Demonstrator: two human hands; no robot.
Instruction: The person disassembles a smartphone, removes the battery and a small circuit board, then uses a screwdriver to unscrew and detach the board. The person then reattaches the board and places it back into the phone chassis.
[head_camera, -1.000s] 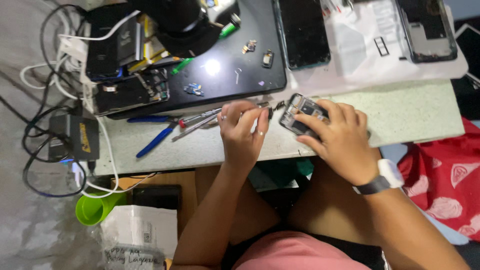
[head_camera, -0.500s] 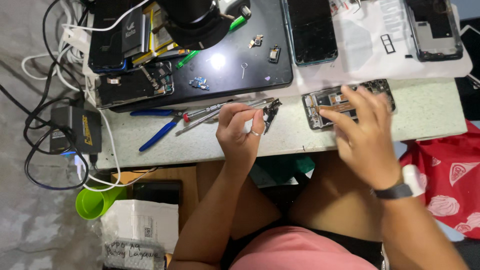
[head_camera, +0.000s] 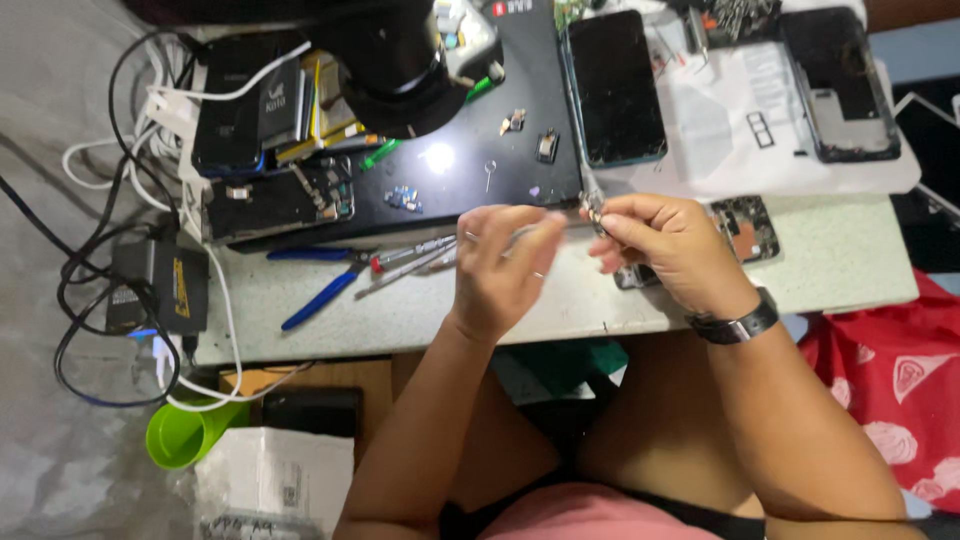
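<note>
My left hand (head_camera: 500, 270) hovers over the table's front edge, its fingers closed on a thin metal tool, probably tweezers (head_camera: 520, 235), whose tip points right. My right hand (head_camera: 670, 250), a dark watch on its wrist, pinches a small metal part (head_camera: 593, 211) between thumb and fingertips, just right of the tool's tip. An opened phone (head_camera: 745, 228) with its circuit board bare lies on the table, partly hidden beneath my right hand.
On the table's left side lie blue-handled pliers (head_camera: 320, 290) and screwdrivers (head_camera: 410, 258). A black mat (head_camera: 470, 170) holds small parts under a microscope (head_camera: 400, 70). Behind are two phones (head_camera: 615, 85) (head_camera: 840, 85), with cables and a power adapter (head_camera: 160, 285) at left. A green cup (head_camera: 190, 435) sits below.
My right hand has lifted off the opened phone and moved left toward my left hand, now pinching a small part. My left hand has risen a little from the tools.
</note>
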